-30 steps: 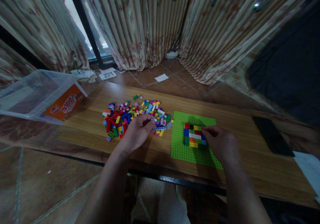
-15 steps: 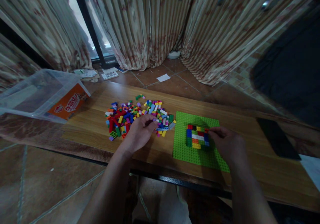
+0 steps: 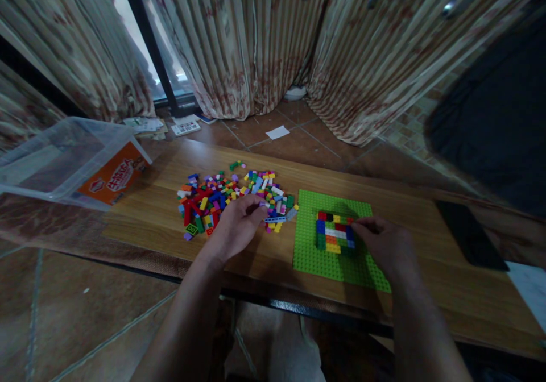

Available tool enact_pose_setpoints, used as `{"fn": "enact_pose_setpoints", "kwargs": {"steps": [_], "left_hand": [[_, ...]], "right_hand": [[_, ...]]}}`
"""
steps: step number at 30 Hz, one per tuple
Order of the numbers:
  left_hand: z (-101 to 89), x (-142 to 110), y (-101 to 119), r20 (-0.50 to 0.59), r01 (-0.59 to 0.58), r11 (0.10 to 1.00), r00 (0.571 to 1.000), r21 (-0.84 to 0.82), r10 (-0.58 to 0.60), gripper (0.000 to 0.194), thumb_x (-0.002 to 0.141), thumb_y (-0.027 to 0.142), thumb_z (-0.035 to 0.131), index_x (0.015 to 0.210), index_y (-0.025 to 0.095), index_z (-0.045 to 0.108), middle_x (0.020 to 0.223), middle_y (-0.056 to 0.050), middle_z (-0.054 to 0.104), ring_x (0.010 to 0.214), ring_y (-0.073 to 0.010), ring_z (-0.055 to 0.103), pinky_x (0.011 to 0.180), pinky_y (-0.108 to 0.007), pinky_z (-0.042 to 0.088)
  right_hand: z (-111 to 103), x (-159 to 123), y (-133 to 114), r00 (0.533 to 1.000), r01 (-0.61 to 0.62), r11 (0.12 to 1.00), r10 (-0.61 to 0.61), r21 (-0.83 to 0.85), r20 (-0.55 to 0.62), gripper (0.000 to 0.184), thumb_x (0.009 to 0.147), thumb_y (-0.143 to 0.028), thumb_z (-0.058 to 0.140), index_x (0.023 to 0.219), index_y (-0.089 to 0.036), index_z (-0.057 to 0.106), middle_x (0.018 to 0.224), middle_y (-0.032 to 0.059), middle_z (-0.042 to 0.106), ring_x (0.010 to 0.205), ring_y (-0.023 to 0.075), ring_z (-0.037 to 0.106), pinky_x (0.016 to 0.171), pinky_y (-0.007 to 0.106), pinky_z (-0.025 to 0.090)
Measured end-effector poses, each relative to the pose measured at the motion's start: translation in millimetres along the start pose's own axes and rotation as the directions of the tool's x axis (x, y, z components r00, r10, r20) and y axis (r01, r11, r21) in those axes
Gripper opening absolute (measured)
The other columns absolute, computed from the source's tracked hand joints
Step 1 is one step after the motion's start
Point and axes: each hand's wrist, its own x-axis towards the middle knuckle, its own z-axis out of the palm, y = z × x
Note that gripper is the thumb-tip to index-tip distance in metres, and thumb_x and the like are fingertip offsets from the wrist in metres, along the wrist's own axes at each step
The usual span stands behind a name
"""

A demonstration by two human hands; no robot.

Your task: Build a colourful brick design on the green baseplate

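A layered block of coloured toy bricks [image 3: 336, 233] sits on the green studded baseplate [image 3: 307, 257]. My right hand [image 3: 384, 243] is closed in a pinch at the block's far right corner, its fingertips on a small red brick [image 3: 350, 221]. The fingers hide part of that corner. Over the near right side of a heap of loose bricks [image 3: 217, 191], my left hand [image 3: 239, 223] is closed, thumb against forefinger. A small pale brick [image 3: 264, 204] shows at its fingertips, partly hidden.
A clear plastic box [image 3: 63, 166] with an orange label stands at the left end of the wooden table [image 3: 149, 223]. To the right lie a dark flat object [image 3: 469, 234] and a white sheet [image 3: 526, 291]. Curtains [image 3: 264, 46] hang beyond the table.
The whole view has shifted slightly. Both hands keep nearly the same places, the right one still at the corner of the brick block and the left over the heap.
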Motion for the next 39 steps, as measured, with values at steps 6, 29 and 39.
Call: {"fn": "enact_pose_setpoints", "kwargs": {"steps": [6,29,39], "left_hand": [[-0.5,-1,1,-0.002,-0.002,1.0,1.0,0.014,0.002,0.021,0.083,0.034,0.054,0.083,0.015,0.065,0.069,0.001,0.058,0.063,-0.0127,0.049,0.059,-0.023,0.038],[6.6,-4,5,0.064,0.025,1.0,0.998,-0.007,-0.025,0.017,0.084,0.029,0.053,0.085,0.016,0.062,0.067,0.002,0.062,0.063,-0.0134,0.056,0.061,-0.024,0.04],[6.9,-3,4,0.079,0.019,1.0,0.997,0.006,-0.019,0.018,0.085,0.03,0.051,0.085,0.016,0.062,0.067,0.002,0.061,0.062,-0.0134,0.055,0.06,-0.024,0.038]], "right_hand": [[3,3,7,0.998,-0.044,0.997,0.042,0.062,0.044,0.026,0.068,-0.044,0.068,0.076,-0.021,0.074,0.069,0.0034,0.072,0.063,0.0202,0.064,0.059,0.032,0.045],[11,10,11,0.993,-0.034,0.968,0.004,0.249,0.117,0.031,0.072,-0.044,0.067,0.092,-0.023,0.077,0.083,0.0032,0.075,0.072,0.019,0.066,0.071,0.033,0.051],[13,11,13,0.991,-0.073,0.966,0.042,0.248,0.125,0.033,0.071,-0.044,0.068,0.093,-0.022,0.077,0.082,0.0036,0.075,0.068,0.0178,0.064,0.067,0.032,0.049]]}}
